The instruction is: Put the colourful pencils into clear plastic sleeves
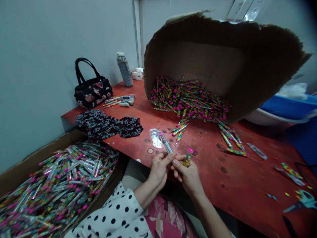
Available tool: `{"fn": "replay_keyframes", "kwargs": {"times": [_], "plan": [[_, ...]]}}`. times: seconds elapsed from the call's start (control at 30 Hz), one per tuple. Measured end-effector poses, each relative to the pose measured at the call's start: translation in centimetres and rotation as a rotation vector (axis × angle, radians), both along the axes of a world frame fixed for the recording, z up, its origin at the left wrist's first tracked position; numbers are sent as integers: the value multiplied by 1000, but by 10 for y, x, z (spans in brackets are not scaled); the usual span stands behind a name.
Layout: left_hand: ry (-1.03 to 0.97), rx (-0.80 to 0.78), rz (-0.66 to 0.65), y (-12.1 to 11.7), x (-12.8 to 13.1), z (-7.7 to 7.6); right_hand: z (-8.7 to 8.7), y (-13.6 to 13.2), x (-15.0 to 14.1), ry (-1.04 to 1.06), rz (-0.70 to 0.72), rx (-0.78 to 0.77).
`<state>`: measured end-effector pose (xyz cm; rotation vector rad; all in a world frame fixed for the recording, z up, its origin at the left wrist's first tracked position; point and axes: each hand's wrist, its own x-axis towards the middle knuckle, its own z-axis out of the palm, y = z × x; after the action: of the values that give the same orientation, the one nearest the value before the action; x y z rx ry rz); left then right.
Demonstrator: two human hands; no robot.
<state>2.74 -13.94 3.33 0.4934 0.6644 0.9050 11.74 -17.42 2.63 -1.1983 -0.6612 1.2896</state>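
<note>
My left hand (159, 168) is closed on a slim clear tube with a pink end (166, 144), which points away from me over the table edge. Pinched in my right hand (187, 172) is a pink-capped candy tube (189, 157) with coloured pieces inside. The fingertips of both hands meet or nearly meet, and what lies between them is partly hidden. Just beyond my left hand, silvery strips (156, 137) lie flat on the red table (208, 185). A few loose candy tubes (180, 128) rest farther back.
A large cardboard box (210, 59) on its side holds many candy tubes. Another carton (15, 180), full of wrapped tubes, stands at lower left. Dark patterned cloth (106, 125), a handbag (92, 92) and a flask (125, 70) are at left; scissors (303, 200) lie at right.
</note>
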Motion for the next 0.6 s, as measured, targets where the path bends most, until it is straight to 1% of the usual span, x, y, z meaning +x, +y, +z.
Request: {"fn": "replay_keyframes", "kwargs": {"times": [0.17, 0.2, 0.23, 0.27, 0.3, 0.37, 0.4, 0.47, 0.5, 0.53, 0.57, 0.6], "plan": [[6, -6, 0, 4, -1, 0, -2, 2, -4, -22, 25, -12], [11, -9, 14, 4, -4, 2, -2, 2, -5, -31, 39, -14], [19, -13, 54, 5, -10, 4, -2, 3, -5, -40, 49, -14], [28, -17, 129, 6, -20, 7, -3, 3, -4, -49, 53, -13], [37, -17, 235, 7, -33, 10, -3, 4, -3, -56, 51, -11], [52, 19, 511, 12, -67, 15, -3, 4, 2, -63, 27, -11], [63, 61, 631, 15, -85, 16, -3, 5, 4, -66, 12, -13], [145, 207, 831, 22, -115, 15, -4, 6, 9, -73, 3, -20], [233, 285, 846, 27, -124, 13, -4, 7, 11, -80, 3, -23], [362, 380, 803, 32, -126, 11, -4, 7, 11, -90, 7, -24], [496, 469, 728, 38, -124, 7, -3, 8, 11, -102, 14, -24], [645, 568, 621, 44, -116, 3, -2, 9, 11, -115, 20, -23]]}}
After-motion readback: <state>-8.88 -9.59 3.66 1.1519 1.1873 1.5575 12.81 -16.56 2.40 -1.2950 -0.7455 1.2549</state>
